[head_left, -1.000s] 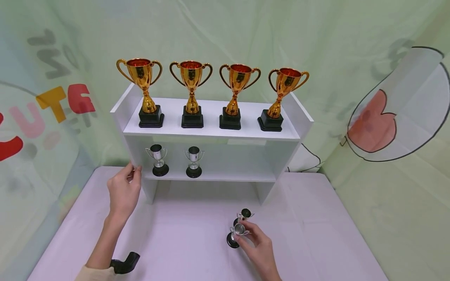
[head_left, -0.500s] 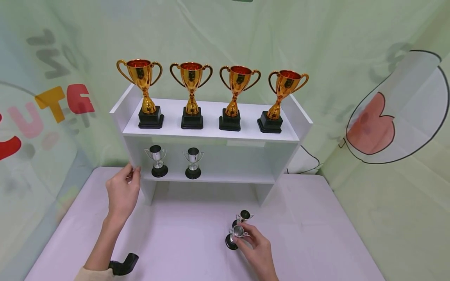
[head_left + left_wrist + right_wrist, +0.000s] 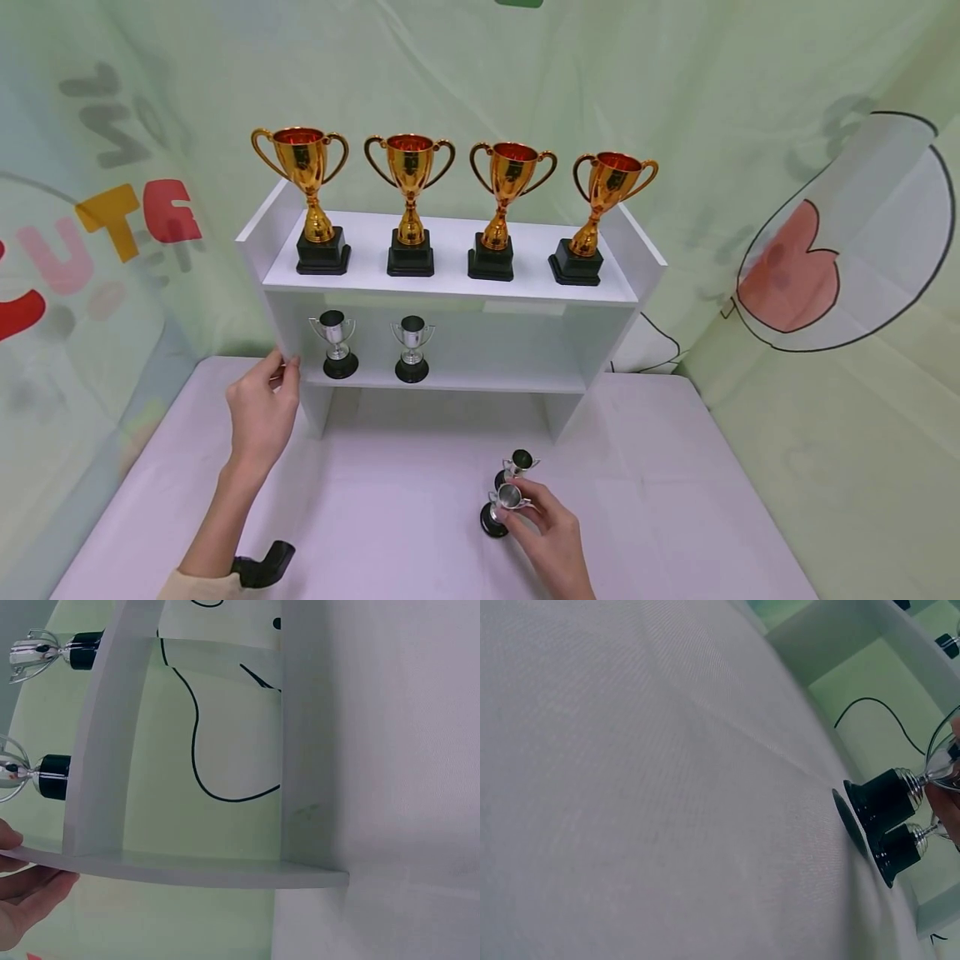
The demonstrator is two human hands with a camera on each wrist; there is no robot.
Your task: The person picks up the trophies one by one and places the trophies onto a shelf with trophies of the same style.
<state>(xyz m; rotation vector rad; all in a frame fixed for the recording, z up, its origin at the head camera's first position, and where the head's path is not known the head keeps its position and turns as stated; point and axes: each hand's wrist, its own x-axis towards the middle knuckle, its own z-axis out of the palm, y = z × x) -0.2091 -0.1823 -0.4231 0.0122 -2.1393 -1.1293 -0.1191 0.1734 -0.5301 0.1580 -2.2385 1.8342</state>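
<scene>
My right hand (image 3: 551, 533) pinches a small silver trophy cup (image 3: 495, 512) by its cup, low over the table. Its black base (image 3: 885, 801) shows in the right wrist view, tipped a little off the cloth. Right behind it stands a second small silver trophy (image 3: 521, 460), partly covered by the held one. With fingertips on both faces of the panel, my left hand (image 3: 262, 408) grips the left side of a white shelf unit (image 3: 210, 874). Two more silver trophies, one at the left (image 3: 341, 346) and one beside it (image 3: 412, 350), stand upright on the middle shelf.
Several large gold trophies (image 3: 410, 192) on black bases line the top shelf. The shelf unit stands on a table with a pale cloth (image 3: 405, 500). Printed green curtains (image 3: 825, 467) enclose the back and sides. A dark cable (image 3: 663, 333) hangs right of the unit.
</scene>
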